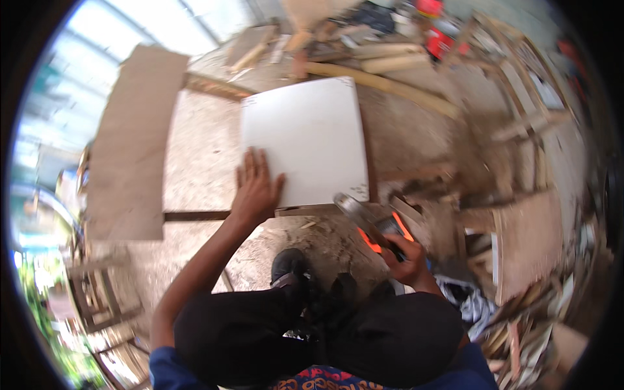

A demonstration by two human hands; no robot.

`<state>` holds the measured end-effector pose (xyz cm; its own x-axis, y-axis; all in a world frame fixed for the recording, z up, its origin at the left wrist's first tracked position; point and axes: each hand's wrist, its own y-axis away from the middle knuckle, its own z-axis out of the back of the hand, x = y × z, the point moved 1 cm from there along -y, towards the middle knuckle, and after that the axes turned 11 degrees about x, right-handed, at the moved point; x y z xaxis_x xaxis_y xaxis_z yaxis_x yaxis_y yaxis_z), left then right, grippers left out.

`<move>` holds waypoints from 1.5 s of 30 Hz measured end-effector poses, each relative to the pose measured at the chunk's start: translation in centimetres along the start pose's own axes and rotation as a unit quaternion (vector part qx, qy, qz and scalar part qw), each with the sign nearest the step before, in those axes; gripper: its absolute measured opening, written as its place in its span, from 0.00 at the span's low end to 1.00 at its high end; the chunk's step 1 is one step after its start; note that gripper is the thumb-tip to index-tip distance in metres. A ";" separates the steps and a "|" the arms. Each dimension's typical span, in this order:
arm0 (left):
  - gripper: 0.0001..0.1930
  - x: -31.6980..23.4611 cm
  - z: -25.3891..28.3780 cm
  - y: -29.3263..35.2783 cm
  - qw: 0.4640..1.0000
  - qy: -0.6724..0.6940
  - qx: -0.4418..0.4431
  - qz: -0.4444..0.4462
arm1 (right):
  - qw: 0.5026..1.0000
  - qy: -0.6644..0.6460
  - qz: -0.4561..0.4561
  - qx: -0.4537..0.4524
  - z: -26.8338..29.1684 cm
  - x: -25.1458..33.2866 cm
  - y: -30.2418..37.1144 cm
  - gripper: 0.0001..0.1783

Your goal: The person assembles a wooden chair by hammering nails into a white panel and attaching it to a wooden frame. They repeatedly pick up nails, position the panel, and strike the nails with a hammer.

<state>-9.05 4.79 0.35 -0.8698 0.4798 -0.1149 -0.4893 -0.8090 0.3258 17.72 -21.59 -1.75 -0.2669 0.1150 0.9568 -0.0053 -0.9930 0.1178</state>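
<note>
A white square panel lies over the right end of a wooden frame. Small dark marks or fasteners show near several of its corners. Flat on the panel's near left edge, my left hand rests with its fingers stretched out. My right hand is wrapped round the handle of a hammer. The hammer's metal head is by the panel's near right corner; whether it touches the panel I cannot tell. Behind the handle is an orange and black object, partly hidden.
A brown board covers the frame's left end. Wood scraps and long poles lie at the back, near a red container. More offcuts are heaped at the lower right, beside a grey cloth. A shoe stands just before the frame.
</note>
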 end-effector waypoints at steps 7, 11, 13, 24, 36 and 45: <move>0.41 -4.3 -1.1 -0.2 0.997 -0.001 -0.041 -0.066 | 0.948 0.038 -0.089 -0.302 -4.7 -4.1 4.6 0.22; 0.38 -10.2 -0.9 -0.4 0.970 -0.011 -0.010 -0.242 | 0.901 0.158 -0.190 -0.356 -3.5 -7.8 8.8 0.23; 0.38 -12.1 -1.0 0.0 0.947 -0.035 0.002 -0.321 | 0.878 0.165 -0.261 -0.367 -3.9 -9.0 10.0 0.24; 0.31 -15.0 -1.8 0.6 0.907 -0.075 -0.032 -0.413 | 0.789 0.269 -0.229 -0.503 -2.3 -5.9 16.8 0.10; 0.25 -15.1 -1.4 0.5 0.917 -0.050 -0.028 -0.396 | 0.831 0.409 -0.289 -0.243 3.4 -13.9 20.9 0.19; 0.23 -15.5 -1.6 0.5 0.918 -0.041 -0.047 -0.391 | 0.824 0.444 -0.261 -0.238 3.1 -14.3 19.9 0.15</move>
<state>4.04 -3.62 0.80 -0.2445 0.9474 -0.2065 -0.9689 -0.2300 0.0915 24.43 -42.93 -12.25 -0.7077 0.6739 0.2125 -0.6626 -0.7373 0.1317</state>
